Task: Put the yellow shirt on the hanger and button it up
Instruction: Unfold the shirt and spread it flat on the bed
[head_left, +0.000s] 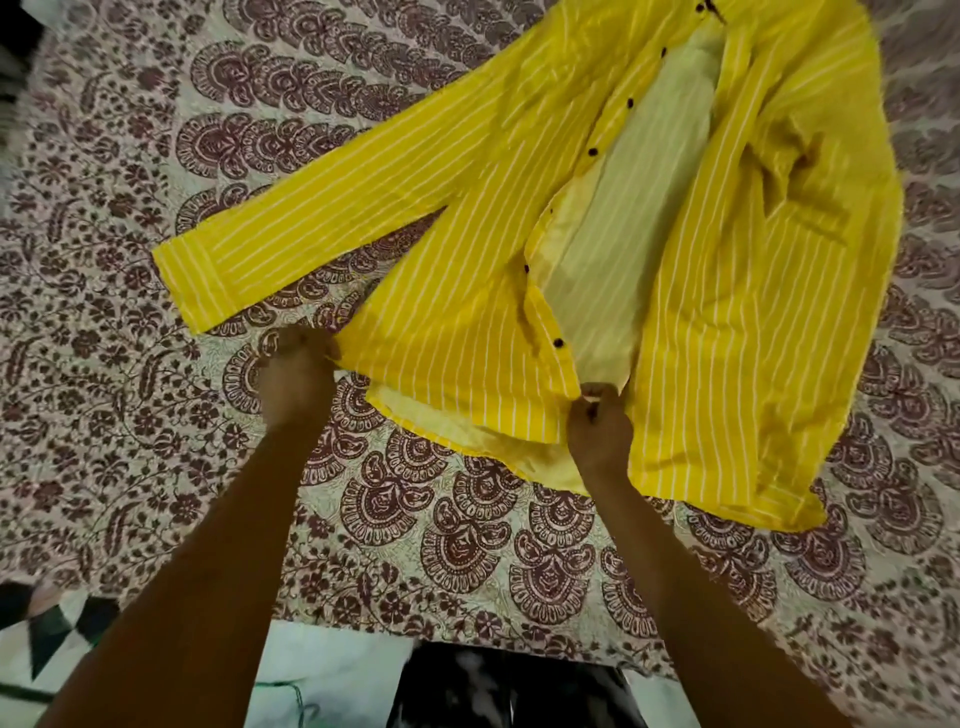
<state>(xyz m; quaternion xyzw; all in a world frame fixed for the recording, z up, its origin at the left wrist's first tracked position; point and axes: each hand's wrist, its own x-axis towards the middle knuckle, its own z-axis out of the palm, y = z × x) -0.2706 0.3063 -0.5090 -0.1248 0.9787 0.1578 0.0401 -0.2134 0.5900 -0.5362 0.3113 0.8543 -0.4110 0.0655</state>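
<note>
A yellow shirt (467, 291) with thin white stripes and dark buttons lies spread on the bed, front open so the pale inside shows. One sleeve stretches out to the left. My left hand (293, 379) pinches the hem at the shirt's lower left corner. My right hand (597, 426) pinches the bottom edge of the button placket near the lowest button. No hanger is in view.
A bedsheet (156, 218) with a maroon paisley and floral print covers the bed. Its near edge runs along the bottom of the view, with a tiled floor (62, 649) below at the left.
</note>
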